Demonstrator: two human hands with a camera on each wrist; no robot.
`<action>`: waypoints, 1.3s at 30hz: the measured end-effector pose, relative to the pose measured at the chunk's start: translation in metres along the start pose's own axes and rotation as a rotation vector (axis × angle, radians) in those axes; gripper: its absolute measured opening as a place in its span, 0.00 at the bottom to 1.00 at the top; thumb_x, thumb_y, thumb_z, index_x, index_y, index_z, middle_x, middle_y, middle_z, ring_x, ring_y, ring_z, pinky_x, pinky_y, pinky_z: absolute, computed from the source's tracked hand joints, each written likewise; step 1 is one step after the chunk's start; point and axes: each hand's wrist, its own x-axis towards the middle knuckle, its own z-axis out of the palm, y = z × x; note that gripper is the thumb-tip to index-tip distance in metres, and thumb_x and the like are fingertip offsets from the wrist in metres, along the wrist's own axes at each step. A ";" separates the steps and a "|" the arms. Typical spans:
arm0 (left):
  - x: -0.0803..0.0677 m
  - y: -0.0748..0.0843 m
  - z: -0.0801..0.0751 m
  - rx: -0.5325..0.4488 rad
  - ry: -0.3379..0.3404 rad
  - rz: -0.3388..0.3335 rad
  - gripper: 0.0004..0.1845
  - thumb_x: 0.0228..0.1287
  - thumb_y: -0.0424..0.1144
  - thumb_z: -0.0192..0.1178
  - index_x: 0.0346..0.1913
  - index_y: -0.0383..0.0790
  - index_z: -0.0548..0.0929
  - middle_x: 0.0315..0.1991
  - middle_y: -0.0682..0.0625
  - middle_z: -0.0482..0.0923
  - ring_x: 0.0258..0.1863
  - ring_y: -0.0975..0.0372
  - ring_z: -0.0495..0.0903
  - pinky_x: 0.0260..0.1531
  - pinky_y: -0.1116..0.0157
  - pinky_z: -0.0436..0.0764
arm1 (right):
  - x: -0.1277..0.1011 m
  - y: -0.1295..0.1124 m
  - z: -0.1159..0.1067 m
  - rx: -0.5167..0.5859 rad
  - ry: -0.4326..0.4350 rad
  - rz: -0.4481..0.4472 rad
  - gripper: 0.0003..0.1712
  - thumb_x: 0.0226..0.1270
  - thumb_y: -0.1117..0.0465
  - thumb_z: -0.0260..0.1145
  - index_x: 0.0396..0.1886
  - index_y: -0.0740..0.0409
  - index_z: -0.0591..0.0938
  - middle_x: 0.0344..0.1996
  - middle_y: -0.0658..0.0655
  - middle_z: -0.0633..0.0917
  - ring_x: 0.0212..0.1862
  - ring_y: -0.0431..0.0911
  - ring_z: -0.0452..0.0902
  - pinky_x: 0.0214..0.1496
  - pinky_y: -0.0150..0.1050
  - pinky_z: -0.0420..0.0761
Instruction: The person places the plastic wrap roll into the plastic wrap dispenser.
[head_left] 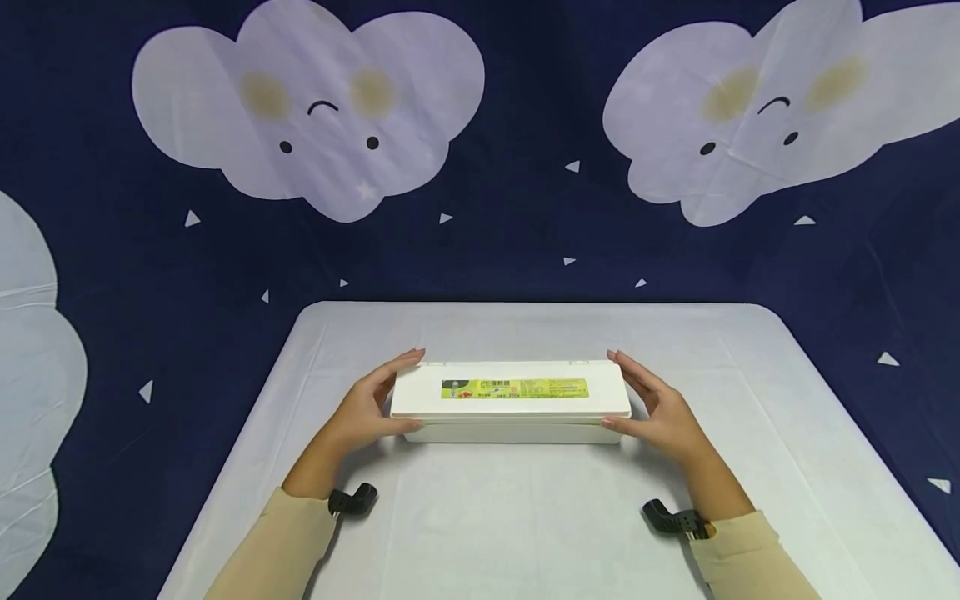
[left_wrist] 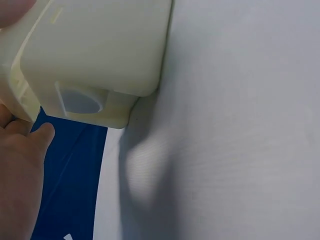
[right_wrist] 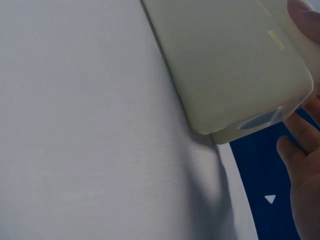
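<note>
While your left hand (head_left: 367, 408) and right hand (head_left: 660, 408) cup the two short ends of the long white plastic box (head_left: 510, 402), fingers spread along the lid edge, it sits mid-tabletop (head_left: 525, 517), lid closed. Grasp set; opening or lifting looks not yet done.

Both arms in long beige sleeves, cuffs ending just short of wrists. Left hand (head_left: 365, 410) & right hand (head_left: 660, 410) bare, no gloves or rings seen. Black clip-like cam mount on each wrist: left wrist mount (head_left: 352, 501), right wrist mount (head_left: 672, 517), both on inner side, nearer the white lidded box (head_left: 512, 402) than the cuffs.
</note>
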 end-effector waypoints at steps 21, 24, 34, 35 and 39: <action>-0.009 -0.004 0.009 0.016 -0.008 -0.039 0.54 0.44 0.25 0.86 0.77 0.34 0.70 0.79 0.50 0.63 0.81 0.58 0.54 0.77 0.64 0.56 | -0.011 0.004 0.000 -0.046 -0.006 0.001 0.61 0.48 0.77 0.85 0.82 0.62 0.65 0.79 0.63 0.66 0.79 0.43 0.58 0.77 0.31 0.59; -0.010 -0.004 0.010 0.010 -0.005 -0.031 0.54 0.44 0.25 0.86 0.77 0.36 0.70 0.79 0.50 0.64 0.81 0.57 0.54 0.78 0.63 0.55 | -0.012 0.005 0.000 -0.057 -0.008 -0.013 0.61 0.47 0.77 0.85 0.81 0.64 0.64 0.79 0.64 0.65 0.79 0.43 0.59 0.77 0.32 0.59; -0.009 -0.006 0.010 0.020 0.019 -0.047 0.58 0.44 0.26 0.86 0.80 0.42 0.67 0.82 0.47 0.57 0.82 0.58 0.49 0.78 0.64 0.52 | -0.012 0.004 0.001 -0.035 -0.035 -0.006 0.60 0.51 0.78 0.83 0.83 0.63 0.62 0.80 0.64 0.62 0.80 0.52 0.57 0.78 0.37 0.59; -0.009 -0.006 0.010 0.023 0.016 -0.053 0.58 0.44 0.26 0.86 0.81 0.43 0.67 0.82 0.48 0.57 0.82 0.58 0.48 0.78 0.64 0.52 | -0.012 0.004 0.001 -0.037 -0.037 0.002 0.60 0.52 0.77 0.83 0.83 0.62 0.62 0.81 0.63 0.62 0.80 0.53 0.57 0.78 0.37 0.59; -0.005 -0.005 0.008 0.015 -0.010 -0.053 0.59 0.45 0.26 0.85 0.81 0.42 0.65 0.83 0.48 0.55 0.83 0.57 0.45 0.78 0.65 0.50 | -0.011 0.003 0.001 -0.063 -0.041 0.041 0.59 0.54 0.74 0.83 0.83 0.59 0.62 0.81 0.60 0.61 0.79 0.58 0.57 0.78 0.38 0.60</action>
